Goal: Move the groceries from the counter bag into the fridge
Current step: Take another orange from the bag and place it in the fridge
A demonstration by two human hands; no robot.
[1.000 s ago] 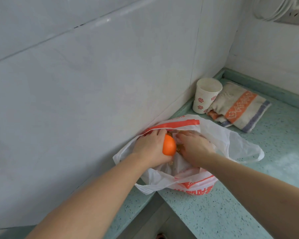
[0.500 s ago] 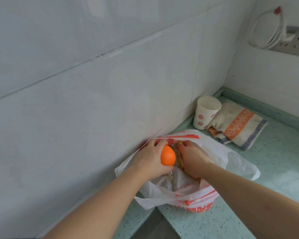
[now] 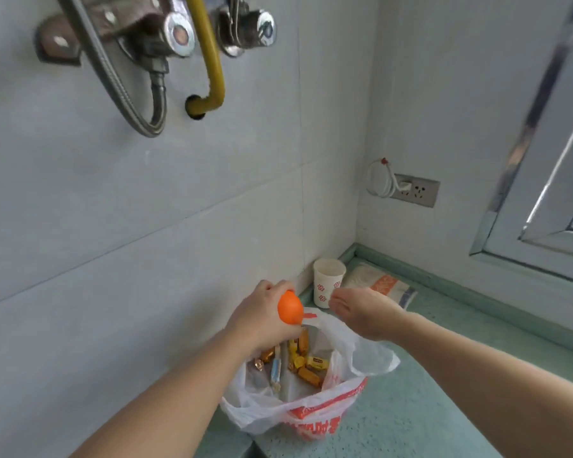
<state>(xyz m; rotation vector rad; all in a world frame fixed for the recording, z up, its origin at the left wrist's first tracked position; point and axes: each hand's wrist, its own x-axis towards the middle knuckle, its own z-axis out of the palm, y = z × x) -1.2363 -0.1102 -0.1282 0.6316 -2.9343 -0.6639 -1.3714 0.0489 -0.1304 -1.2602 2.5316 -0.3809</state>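
Observation:
A white plastic bag (image 3: 311, 411) with orange print stands open on the green counter by the tiled wall. Inside lie several wrapped candies (image 3: 306, 365) in gold and brown foil. My left hand (image 3: 265, 315) is above the bag's mouth, closed around a round orange fruit (image 3: 290, 307). Just to the right, over the bag's far rim, my right hand (image 3: 366, 312) hovers with its fingers loosely curled; nothing shows in it. The fridge is not in view.
A paper cup (image 3: 328, 281) with red marks stands in the corner, next to a folded striped cloth (image 3: 382, 284). On the wall are pipes with valves (image 3: 176, 34) above, a socket with a coiled cable (image 3: 414, 190), and a window frame (image 3: 536, 200) at the right.
Both hands have come up out of the bag. The left has lifted the orange fruit with it, and the right has let go of the bag's contents. The camera has tilted up.

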